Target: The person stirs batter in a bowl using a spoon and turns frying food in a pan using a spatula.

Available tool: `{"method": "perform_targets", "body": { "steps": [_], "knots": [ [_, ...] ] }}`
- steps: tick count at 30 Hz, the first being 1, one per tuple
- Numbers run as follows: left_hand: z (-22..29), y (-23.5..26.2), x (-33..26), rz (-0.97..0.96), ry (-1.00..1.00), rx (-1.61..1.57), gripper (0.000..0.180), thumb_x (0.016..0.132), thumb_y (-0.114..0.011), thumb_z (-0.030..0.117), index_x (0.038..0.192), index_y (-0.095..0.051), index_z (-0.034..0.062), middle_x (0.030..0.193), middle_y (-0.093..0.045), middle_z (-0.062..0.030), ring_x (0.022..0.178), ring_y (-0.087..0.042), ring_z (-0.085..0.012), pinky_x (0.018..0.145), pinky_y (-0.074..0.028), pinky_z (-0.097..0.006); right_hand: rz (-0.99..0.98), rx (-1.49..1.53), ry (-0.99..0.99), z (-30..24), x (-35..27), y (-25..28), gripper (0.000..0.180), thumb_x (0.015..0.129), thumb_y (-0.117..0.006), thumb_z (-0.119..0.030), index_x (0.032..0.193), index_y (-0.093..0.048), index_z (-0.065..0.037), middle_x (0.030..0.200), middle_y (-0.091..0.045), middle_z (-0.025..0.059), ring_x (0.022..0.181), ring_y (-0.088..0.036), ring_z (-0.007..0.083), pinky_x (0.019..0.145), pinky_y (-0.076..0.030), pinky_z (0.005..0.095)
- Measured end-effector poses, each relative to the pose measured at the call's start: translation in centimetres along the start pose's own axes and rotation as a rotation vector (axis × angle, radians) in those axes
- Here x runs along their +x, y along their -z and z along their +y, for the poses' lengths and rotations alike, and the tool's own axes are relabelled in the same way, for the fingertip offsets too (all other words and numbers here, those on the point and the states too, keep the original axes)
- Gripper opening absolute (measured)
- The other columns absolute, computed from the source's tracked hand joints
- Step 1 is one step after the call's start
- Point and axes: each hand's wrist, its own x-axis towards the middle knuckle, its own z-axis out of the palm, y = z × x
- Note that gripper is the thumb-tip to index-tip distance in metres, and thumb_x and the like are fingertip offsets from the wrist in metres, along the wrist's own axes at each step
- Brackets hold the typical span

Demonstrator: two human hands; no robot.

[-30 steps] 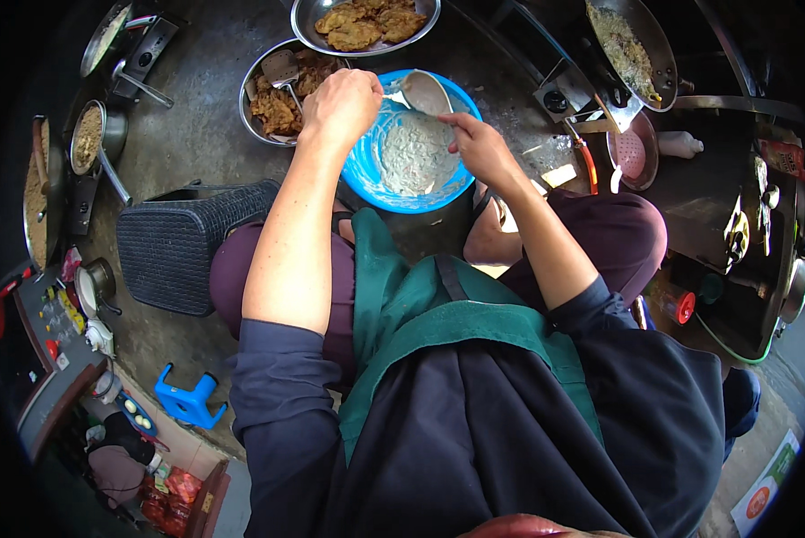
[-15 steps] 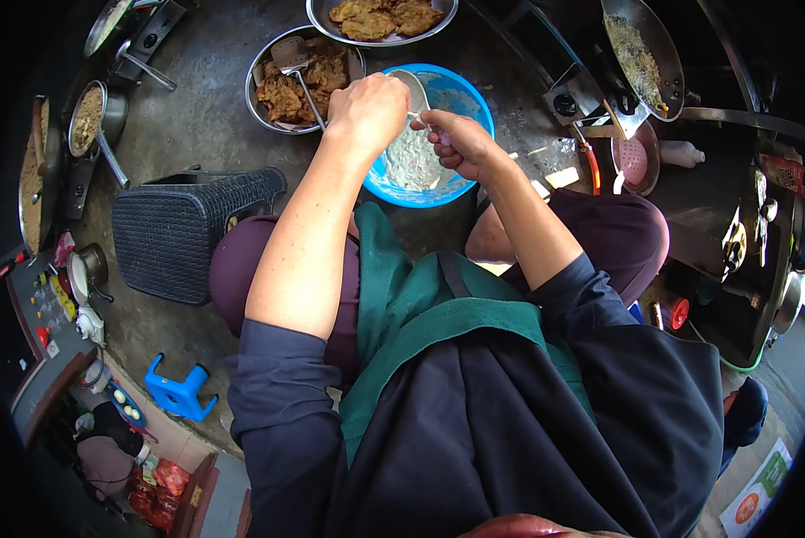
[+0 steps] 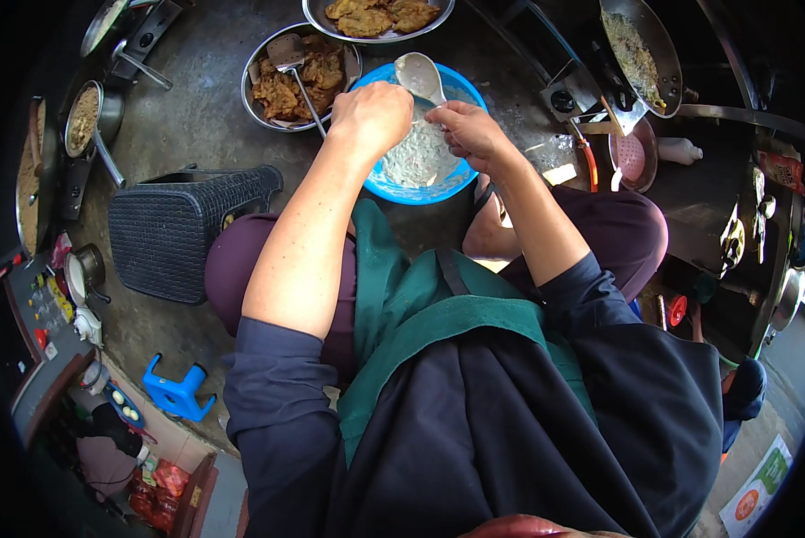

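A blue basin (image 3: 463, 179) with pale, lumpy batter (image 3: 411, 163) stands on the floor in front of me. Over its left rim, my left hand (image 3: 374, 115) is closed, knuckles up; its fingers hide whatever they hold. My right hand (image 3: 471, 131), over the right side of the basin, is closed on a ladle. The batter-smeared bowl of the ladle (image 3: 418, 75) points away from me above the far rim. Left of the basin is a metal bowl (image 3: 246, 90) of browned fried pieces (image 3: 306, 90). A slotted spatula (image 3: 286, 52) lies in it, its handle reaching toward my left wrist.
Another metal bowl (image 3: 371, 39) of fried pieces stands beyond. A black woven-pattern stool (image 3: 174, 233) is at my left, a small blue stool (image 3: 180, 392) nearer. Pans and stoves line both sides, including a frying pan (image 3: 640, 54) at right. Another person (image 3: 745, 394) shows at far right.
The ladle's bowl has swung up and away toward the far rim, showing more of itself. My right hand has moved slightly right; the left has shifted little.
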Motion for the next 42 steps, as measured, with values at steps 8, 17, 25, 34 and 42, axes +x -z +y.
{"method": "perform_targets", "body": {
  "steps": [8,17,25,34,42],
  "knots": [
    [-0.1,-0.9,-0.1,-0.130,-0.030,0.033,0.017,0.078,-0.059,0.016,0.090,-0.072,0.0154,0.096,-0.068,-0.0100,0.094,-0.064,-0.0272,0.080,-0.051,-0.042,0.118,-0.197,0.090,-0.1,-0.7,0.5,0.019,0.086,-0.065,-0.026,0.088,-0.064,-0.007,0.060,-0.042,-0.0066,0.052,-0.034,0.0036,0.045,-0.024,0.0226],
    [0.5,0.1,-0.5,-0.041,-0.023,-0.020,0.021,0.077,-0.066,0.021,0.095,-0.069,0.0105,0.094,-0.068,-0.0122,0.096,-0.064,-0.0289,0.082,-0.050,-0.042,0.102,-0.233,0.099,0.0,-0.1,0.4,0.022,0.086,-0.064,-0.025,0.092,-0.067,-0.004,0.066,-0.052,-0.0034,0.057,-0.042,0.0053,0.047,-0.032,0.0245],
    [0.4,0.9,-0.3,0.015,-0.008,-0.108,0.032,0.081,-0.065,0.025,0.108,-0.065,0.0083,0.104,-0.065,-0.0169,0.101,-0.061,-0.0322,0.086,-0.049,-0.043,0.079,-0.205,0.175,0.0,0.8,-1.0,0.024,0.086,-0.065,-0.024,0.096,-0.068,-0.003,0.070,-0.056,-0.0018,0.058,-0.045,0.0061,0.050,-0.035,0.0243],
    [0.9,1.3,-0.4,0.083,0.010,-0.220,0.034,0.082,-0.063,0.022,0.113,-0.062,0.0075,0.110,-0.063,-0.0190,0.104,-0.059,-0.0340,0.089,-0.047,-0.043,0.209,-0.215,0.403,-0.7,0.6,-0.2,0.020,0.089,-0.060,-0.018,0.100,-0.069,-0.004,0.071,-0.059,-0.0007,0.058,-0.047,0.0055,0.049,-0.036,0.0233],
    [1.3,-0.1,0.0,0.181,-0.107,-0.207,0.020,0.082,-0.064,0.020,0.097,-0.063,0.0068,0.097,-0.064,-0.0165,0.093,-0.062,-0.0346,0.080,-0.050,-0.044,-0.004,0.169,0.075,-0.3,-0.8,-1.7,0.012,0.088,-0.057,-0.013,0.096,-0.062,-0.004,0.071,-0.052,-0.0026,0.051,-0.040,0.0045,0.043,-0.029,0.0208]
  ]
}}
